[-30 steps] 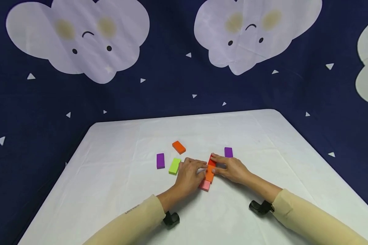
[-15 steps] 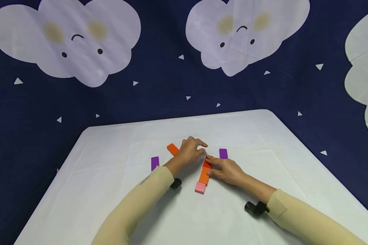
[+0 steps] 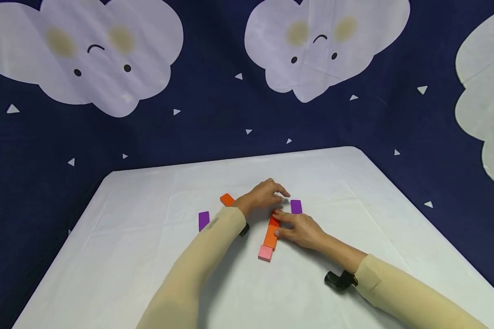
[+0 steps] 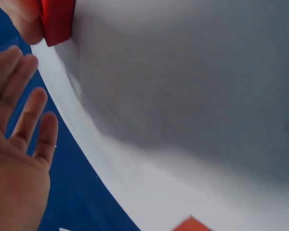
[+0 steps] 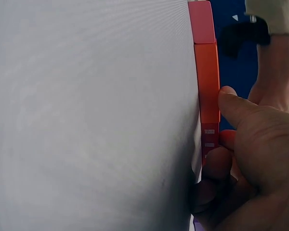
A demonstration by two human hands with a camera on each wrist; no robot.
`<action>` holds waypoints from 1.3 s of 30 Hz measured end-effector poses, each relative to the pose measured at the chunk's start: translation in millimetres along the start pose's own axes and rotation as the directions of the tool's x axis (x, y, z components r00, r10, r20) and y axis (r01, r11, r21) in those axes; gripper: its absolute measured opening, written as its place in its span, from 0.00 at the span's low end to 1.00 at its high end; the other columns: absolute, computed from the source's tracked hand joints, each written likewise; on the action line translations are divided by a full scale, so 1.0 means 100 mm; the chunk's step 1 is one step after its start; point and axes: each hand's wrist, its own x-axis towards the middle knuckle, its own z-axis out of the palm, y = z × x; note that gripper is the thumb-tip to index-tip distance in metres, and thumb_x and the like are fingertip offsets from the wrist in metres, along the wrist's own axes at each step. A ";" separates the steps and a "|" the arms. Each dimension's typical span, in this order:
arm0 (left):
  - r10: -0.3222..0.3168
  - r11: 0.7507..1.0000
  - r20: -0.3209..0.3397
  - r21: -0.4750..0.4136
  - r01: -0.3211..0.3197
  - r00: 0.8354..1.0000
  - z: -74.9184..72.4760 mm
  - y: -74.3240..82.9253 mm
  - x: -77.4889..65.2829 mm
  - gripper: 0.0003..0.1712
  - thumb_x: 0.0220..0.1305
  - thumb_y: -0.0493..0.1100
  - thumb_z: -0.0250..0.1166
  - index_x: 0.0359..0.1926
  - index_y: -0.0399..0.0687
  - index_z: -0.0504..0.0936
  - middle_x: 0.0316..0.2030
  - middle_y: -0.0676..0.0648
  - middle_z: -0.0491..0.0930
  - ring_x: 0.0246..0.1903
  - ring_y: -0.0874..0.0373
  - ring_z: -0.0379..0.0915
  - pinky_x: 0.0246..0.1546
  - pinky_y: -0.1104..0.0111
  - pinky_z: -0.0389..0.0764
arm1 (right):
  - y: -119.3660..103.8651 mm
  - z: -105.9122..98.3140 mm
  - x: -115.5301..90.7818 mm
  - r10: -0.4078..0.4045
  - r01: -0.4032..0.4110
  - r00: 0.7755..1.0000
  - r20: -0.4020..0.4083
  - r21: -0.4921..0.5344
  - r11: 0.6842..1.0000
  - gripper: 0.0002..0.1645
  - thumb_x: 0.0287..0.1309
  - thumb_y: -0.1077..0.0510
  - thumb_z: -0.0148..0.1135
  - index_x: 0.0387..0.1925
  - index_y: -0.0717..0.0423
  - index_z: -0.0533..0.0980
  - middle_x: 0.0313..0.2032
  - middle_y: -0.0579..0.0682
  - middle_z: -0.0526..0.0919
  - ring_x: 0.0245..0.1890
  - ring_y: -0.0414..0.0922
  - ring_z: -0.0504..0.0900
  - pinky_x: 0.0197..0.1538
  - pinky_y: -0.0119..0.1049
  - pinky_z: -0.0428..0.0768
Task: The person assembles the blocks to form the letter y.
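Note:
A short row of blocks lies on the white table: a pink block (image 3: 265, 253) nearest, then an orange block (image 3: 270, 237), then a red block (image 3: 274, 221). My right hand (image 3: 302, 230) holds the row from the right, its thumb on the side of the orange block (image 5: 208, 82) and bent fingers around the red block (image 5: 209, 139). My left hand (image 3: 265, 194) is above the table beyond the row, fingers loosely extended and holding nothing. Its fingertips come close to a purple block (image 3: 296, 207). In the left wrist view the left hand's palm (image 4: 19, 173) shows, fingers spread.
A second purple block (image 3: 204, 220) and another orange block (image 3: 227, 199) lie to the left, each partly covered by the left arm. The white table (image 3: 127, 256) ends at a dark blue cloth (image 3: 214, 146) with clouds.
My left hand has left the row, moving away and to the right toward the far purple block. The left sleeve now covers the lime block. The right hand stays at the row.

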 end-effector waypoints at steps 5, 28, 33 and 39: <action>0.052 0.989 0.078 -0.139 -0.041 0.996 0.04 -0.08 0.12 0.17 0.63 0.38 0.60 0.53 0.52 0.82 0.52 0.53 0.81 0.51 0.61 0.74 0.56 0.69 0.71 | -0.02 0.02 -0.01 0.006 -0.006 1.000 0.021 0.021 1.000 0.33 0.54 0.45 0.65 0.61 0.47 0.72 0.64 0.42 0.70 0.64 0.50 0.71 0.59 0.50 0.71; 0.202 0.957 0.243 -0.257 -0.138 0.949 0.08 -0.07 0.33 0.29 0.55 0.29 0.58 0.56 0.58 0.79 0.51 0.53 0.76 0.44 0.63 0.62 0.45 0.75 0.64 | -0.04 0.01 0.02 -0.046 0.046 0.999 -0.007 -0.022 0.999 0.31 0.55 0.44 0.63 0.60 0.48 0.73 0.62 0.42 0.74 0.64 0.47 0.71 0.59 0.47 0.72; 0.172 0.977 0.237 -0.166 -0.134 0.956 0.10 -0.07 0.38 0.24 0.59 0.34 0.61 0.54 0.62 0.80 0.49 0.52 0.74 0.47 0.62 0.61 0.47 0.74 0.65 | -0.01 -0.01 0.01 -0.027 0.027 1.000 0.001 -0.012 1.000 0.31 0.54 0.44 0.64 0.60 0.47 0.73 0.63 0.41 0.73 0.65 0.47 0.69 0.60 0.48 0.71; 0.098 0.985 0.115 -0.151 -0.080 0.989 0.07 -0.20 0.39 0.21 0.60 0.37 0.63 0.53 0.61 0.81 0.50 0.51 0.75 0.50 0.59 0.64 0.49 0.71 0.67 | 0.02 -0.03 -0.01 -0.043 0.043 0.999 -0.005 -0.026 0.999 0.32 0.55 0.45 0.64 0.60 0.49 0.73 0.64 0.41 0.71 0.65 0.46 0.69 0.61 0.48 0.70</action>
